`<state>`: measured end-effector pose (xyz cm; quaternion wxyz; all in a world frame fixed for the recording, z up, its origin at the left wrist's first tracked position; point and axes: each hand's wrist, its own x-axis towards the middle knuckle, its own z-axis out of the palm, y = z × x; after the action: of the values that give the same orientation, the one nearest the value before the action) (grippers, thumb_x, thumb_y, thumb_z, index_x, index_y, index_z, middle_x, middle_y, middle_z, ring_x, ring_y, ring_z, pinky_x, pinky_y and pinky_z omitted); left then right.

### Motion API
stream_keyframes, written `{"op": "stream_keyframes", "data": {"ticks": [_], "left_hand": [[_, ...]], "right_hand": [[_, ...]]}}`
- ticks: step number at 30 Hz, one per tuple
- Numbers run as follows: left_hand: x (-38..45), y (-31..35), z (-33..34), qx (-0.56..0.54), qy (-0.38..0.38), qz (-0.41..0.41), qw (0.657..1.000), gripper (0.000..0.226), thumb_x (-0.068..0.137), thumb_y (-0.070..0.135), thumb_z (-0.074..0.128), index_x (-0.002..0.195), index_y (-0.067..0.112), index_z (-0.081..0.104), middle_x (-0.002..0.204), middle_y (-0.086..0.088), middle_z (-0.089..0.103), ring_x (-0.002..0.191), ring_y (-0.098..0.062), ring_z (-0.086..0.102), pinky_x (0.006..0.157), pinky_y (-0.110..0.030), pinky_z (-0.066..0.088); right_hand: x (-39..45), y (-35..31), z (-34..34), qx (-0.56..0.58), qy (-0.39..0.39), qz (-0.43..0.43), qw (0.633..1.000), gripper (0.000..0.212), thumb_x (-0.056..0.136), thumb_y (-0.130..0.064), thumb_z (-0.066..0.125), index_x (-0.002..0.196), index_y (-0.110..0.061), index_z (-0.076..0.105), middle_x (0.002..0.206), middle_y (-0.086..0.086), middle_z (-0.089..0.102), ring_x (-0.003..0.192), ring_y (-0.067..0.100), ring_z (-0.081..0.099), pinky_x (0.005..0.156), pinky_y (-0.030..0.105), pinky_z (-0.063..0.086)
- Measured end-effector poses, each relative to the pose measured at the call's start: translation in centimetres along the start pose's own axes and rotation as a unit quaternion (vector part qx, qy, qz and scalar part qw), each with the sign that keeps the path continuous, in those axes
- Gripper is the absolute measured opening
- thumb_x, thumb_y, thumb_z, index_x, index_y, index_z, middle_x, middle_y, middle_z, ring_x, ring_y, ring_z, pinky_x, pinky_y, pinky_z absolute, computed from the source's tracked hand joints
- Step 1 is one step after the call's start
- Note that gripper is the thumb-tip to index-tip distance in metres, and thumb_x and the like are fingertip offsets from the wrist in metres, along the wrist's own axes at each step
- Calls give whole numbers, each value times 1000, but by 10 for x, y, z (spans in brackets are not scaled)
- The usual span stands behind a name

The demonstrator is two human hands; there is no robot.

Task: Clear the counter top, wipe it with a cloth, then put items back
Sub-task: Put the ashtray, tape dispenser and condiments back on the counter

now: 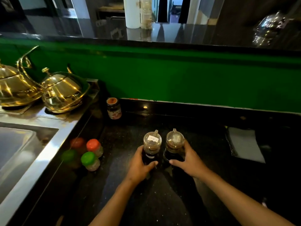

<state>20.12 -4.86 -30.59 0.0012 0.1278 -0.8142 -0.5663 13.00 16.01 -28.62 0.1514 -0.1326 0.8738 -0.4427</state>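
Two dark sauce bottles with clear dome lids stand side by side on the black counter top (203, 144). My left hand (140, 165) grips the left bottle (152, 144), which has a small white label on its lid. My right hand (189, 160) grips the right bottle (174, 143). Two small jars stand to the left, one with an orange cap (94, 146) and one with a green cap (89, 160). A dark jam jar (114, 108) stands at the back by the green wall. A grey folded cloth (246, 144) lies on the counter to the right.
A steel sink (19, 154) fills the left side. Behind it sit two golden lidded pots (62, 92). A green backsplash (179, 75) runs behind the counter, with a raised dark ledge (162, 39) above it bearing a white container and a shiny metal object.
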Motion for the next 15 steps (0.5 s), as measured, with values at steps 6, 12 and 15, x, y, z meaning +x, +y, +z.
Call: {"op": "stream_keyframes", "data": {"ticks": [6,12,15], "left_hand": [[8,-8,9,28,4,20,999,58,87,21,70,134,36,40,129,21,49,114,17,44,87,2,35],[9,-3,5,6,10,27,1000,59,87,27,71,133,43,38,133,23,49,122,12,45,96,-3,37],[8,15,-3,-23,27,52,998,59,83,37,72,134,38,44,132,16,55,124,2,50,106,-29,44]], "right_hand": [[9,2,38,91,66,21,993,59,80,-23,77,128,-36,46,117,-22,55,119,5,52,99,24,41],[15,-6,30,113,56,6,992,57,79,-22,77,127,-39,49,120,-20,58,118,2,52,102,29,43],[18,-21,18,137,59,-14,989,55,79,-21,78,122,-42,51,121,-15,62,117,3,55,101,32,45]]}}
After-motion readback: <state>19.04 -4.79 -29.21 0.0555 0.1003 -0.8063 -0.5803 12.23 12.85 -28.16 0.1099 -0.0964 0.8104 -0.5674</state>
